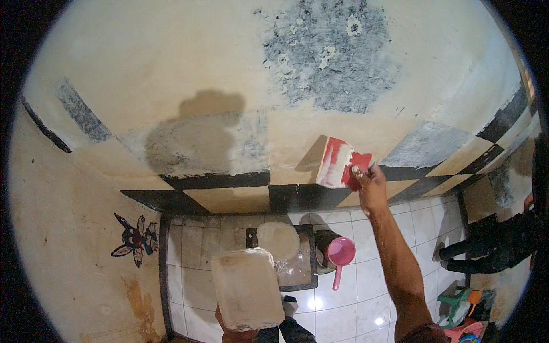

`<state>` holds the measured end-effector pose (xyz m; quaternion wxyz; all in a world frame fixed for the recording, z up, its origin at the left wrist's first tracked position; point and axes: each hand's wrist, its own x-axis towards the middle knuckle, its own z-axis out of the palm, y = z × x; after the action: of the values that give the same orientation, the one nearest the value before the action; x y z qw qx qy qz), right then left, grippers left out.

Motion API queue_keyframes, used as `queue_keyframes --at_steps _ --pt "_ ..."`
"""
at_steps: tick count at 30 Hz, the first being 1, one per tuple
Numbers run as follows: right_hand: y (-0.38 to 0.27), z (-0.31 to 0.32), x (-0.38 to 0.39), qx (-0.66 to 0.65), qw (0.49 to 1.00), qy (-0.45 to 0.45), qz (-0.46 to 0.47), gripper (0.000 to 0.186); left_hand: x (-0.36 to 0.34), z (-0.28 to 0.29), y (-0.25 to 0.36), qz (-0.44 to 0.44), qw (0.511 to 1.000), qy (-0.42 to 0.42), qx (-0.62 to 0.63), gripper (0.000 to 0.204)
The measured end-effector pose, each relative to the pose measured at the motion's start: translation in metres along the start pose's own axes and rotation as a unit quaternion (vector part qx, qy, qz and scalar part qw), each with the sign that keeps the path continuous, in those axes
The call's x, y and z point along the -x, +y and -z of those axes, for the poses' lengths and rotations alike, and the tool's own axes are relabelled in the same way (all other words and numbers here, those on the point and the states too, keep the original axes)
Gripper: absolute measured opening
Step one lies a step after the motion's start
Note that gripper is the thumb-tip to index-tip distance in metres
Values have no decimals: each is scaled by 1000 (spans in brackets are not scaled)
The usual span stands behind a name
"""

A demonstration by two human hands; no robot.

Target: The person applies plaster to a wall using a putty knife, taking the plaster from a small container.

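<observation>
Red trowel point(338, 163), broad and flat, smeared with white plaster across its face, pressed edge-on against the pale wall point(171, 74) just above the black painted band point(229, 180). Gripped at its handle by the right hand point(366, 182), fingers wrapped tight, forearm reaching up from the lower right. Casts a small shadow on the wall to its left. Lower down, left hand point(229, 324) mostly hidden, closed under a plaster-caked square board point(247, 287), held flat and tilted slightly, covering part of the floor below. Behind the board, on the white tiled floor point(366, 280), a dark-rimmed square tray point(297, 268) of pale mix, with a round mound of plaster point(278, 240) at its far side. Just right of the tray, a dark bucket point(323, 246) with a pink scoop point(340, 254) resting at its mouth, handle pointing down toward the viewer. High on the wall, a large grey patch of bare, pitted render point(337, 57); more grey patches left and right. On the left wall, a painted cartoon figure point(135, 239). At far right, another person's dark-clad legs point(486, 251), well apart from the trowel, and coloured plastic items point(463, 314) in the bottom right corner. Nothing between trowel and wall.
</observation>
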<state>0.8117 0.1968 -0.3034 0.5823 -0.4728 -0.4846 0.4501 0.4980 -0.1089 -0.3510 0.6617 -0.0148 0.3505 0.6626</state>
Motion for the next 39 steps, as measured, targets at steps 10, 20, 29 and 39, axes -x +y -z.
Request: queue_keyframes --at_steps 10,20,29,39 --pt "85 8 100 -344 867 104 -346 24 0 -13 9 -148 926 -102 -333 57" --pt "88 48 43 253 950 176 -57 17 -1 -9 21 81 993 40 71 57" --pt "113 46 -25 526 814 238 64 29 -1 34 43 77 993 -10 86 59" --pt "106 -326 79 313 950 -15 -5 23 -1 60 68 63 994 -3 89 66"
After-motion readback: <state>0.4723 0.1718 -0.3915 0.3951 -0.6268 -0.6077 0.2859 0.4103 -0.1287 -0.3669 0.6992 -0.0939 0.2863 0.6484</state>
